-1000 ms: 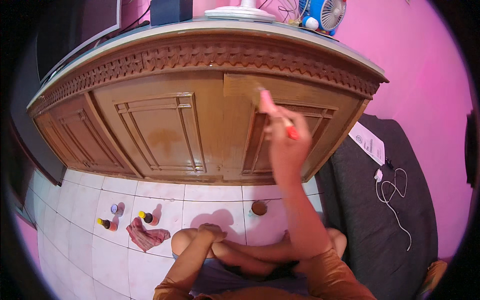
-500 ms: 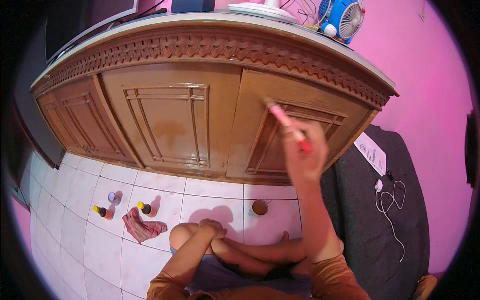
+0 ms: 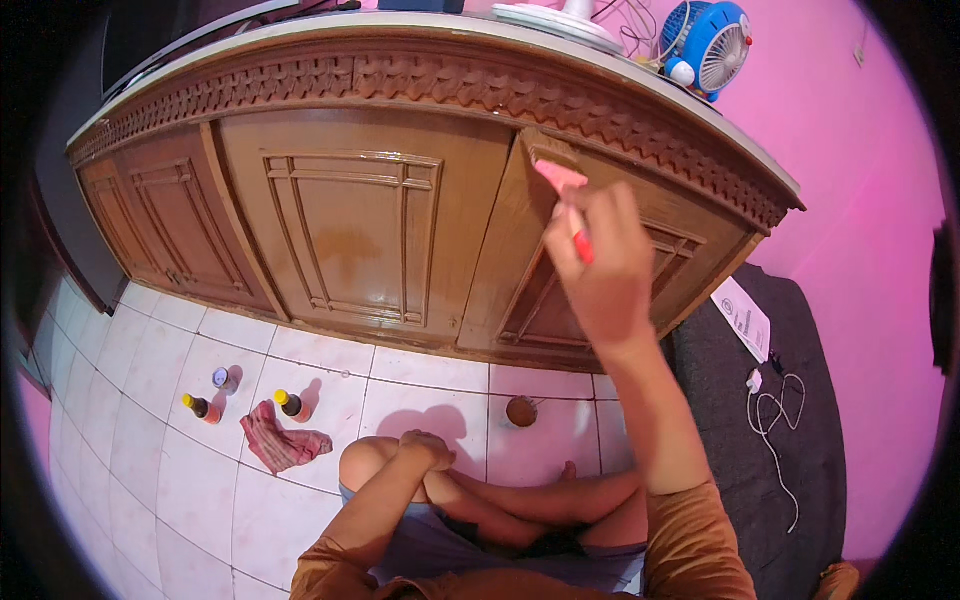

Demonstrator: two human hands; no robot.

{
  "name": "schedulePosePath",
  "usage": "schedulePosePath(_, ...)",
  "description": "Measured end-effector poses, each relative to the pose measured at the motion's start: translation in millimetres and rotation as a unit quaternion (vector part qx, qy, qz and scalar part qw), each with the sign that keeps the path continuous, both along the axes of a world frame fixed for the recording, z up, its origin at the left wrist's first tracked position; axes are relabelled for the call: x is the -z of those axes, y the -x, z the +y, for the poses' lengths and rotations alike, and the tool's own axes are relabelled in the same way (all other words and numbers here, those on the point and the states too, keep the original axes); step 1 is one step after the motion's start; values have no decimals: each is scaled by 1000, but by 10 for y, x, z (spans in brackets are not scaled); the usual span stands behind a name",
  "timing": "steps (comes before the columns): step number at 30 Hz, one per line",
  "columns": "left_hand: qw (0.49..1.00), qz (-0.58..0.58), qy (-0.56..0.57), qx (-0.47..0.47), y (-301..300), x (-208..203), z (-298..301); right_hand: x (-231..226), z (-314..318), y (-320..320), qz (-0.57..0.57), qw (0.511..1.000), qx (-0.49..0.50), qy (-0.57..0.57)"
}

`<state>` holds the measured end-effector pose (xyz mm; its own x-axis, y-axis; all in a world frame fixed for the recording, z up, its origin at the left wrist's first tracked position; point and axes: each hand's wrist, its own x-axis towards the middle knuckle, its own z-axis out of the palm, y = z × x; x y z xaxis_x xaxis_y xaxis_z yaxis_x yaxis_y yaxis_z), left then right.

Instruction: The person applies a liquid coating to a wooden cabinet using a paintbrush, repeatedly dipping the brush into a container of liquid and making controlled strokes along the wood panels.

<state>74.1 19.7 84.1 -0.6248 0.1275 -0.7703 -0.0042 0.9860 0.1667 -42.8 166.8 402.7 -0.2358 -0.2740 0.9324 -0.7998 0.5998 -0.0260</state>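
My right hand (image 3: 605,255) is raised in front of the right door of a brown wooden cabinet (image 3: 350,240), closed round a paintbrush (image 3: 560,174) with a pink and red handle. The bristles meet the door's upper left part, just below the carved border (image 3: 430,80). A raised moulding (image 3: 640,235) on this door is partly hidden behind my hand. My left hand (image 3: 428,448) lies loosely over my left knee with no tool in it. Between my legs and the cabinet, a small cup of brown liquid (image 3: 521,411) stands on the floor.
Left on the tiles are two yellow-capped bottles (image 3: 292,405), a small round container (image 3: 225,379) and a crumpled red cloth (image 3: 285,440). A dark cushion (image 3: 770,430) at right carries a paper (image 3: 742,315) and a white cable (image 3: 770,420). A blue fan (image 3: 715,50) stands on the cabinet.
My right hand and the paintbrush have moved slightly up, and the bristles are now at the door's top left area. The left hand stays on the knee. The view has shifted a little.
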Motion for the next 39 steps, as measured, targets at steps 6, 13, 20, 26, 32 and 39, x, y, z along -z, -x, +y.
schedulePosePath(6,1000,-5,4,-10,-2,-268,59,1088,-4,-48,-115,985,59,-113)
schedulePosePath(13,1000,2,-2,-11,7,21,5,935,137,-79,-172,983,-2,-64)
schedulePosePath(20,1000,6,0,-9,-29,-60,-18,140,238,49,-38,998,34,29)
schedulePosePath(26,1000,8,7,-12,-2,-140,28,1139,266,62,-81,990,61,-102)
schedulePosePath(32,1000,5,-10,-1,15,14,-15,1139,273,-179,-231,970,18,-77)
schedulePosePath(39,1000,26,7,4,-31,88,-25,392,211,96,-20,999,35,-19)
